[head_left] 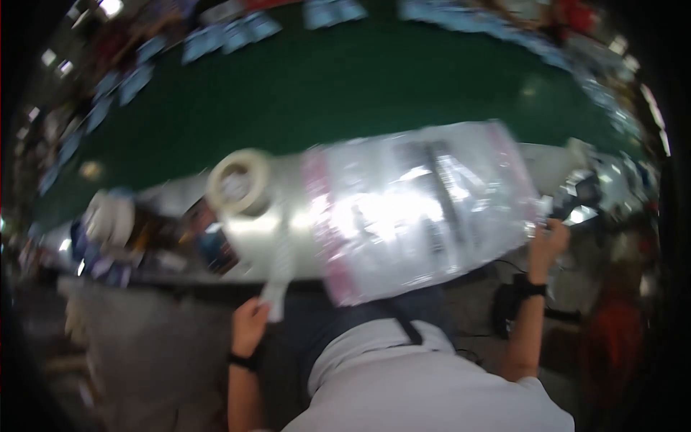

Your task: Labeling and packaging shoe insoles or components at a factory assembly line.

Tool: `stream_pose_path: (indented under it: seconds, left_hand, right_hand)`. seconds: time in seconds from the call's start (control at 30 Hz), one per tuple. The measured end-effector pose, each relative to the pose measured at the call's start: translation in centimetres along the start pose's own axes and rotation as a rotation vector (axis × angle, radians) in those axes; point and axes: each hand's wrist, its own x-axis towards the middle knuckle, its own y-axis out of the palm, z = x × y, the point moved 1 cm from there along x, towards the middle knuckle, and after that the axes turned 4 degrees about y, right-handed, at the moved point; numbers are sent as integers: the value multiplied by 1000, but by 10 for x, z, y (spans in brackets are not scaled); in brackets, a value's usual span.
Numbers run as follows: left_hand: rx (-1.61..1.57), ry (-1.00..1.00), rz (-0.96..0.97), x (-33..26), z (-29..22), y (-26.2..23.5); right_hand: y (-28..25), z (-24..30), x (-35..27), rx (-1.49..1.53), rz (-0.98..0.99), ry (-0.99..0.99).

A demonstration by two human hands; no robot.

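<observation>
Currently: tape strip [279, 277] pinched, clear bag [403, 209] laid out

Bag, pink-banded, lies on the shiny worktop [252, 237], near-left corner past the front edge. Left hand [250, 325] is clamped on the strip, left of the bag; the tape roll [260, 180] sits upper left of it. Right hand [549, 248] is at the bag's right edge; blurred, can't tell if it's gripping. My read: step is handling the strip with the bag alongside; next move calls for a straight strip, bag flat. Beyond the bag: green surface [324, 86], light-blue packets [245, 32] along its far side. Room past that is blurred.
</observation>
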Motion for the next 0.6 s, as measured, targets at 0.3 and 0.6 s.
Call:
stream_pose_path:
  seconds: [0.3,0.6]
  left_hand:
    - [-951,-156,92,13,-113,44]
    - [-276,278,-297,-6,-128,59]
  right_hand:
    - [-91,303,-80,1438,1601,-361]
    - [-83,311,-109,1326,1687,206]
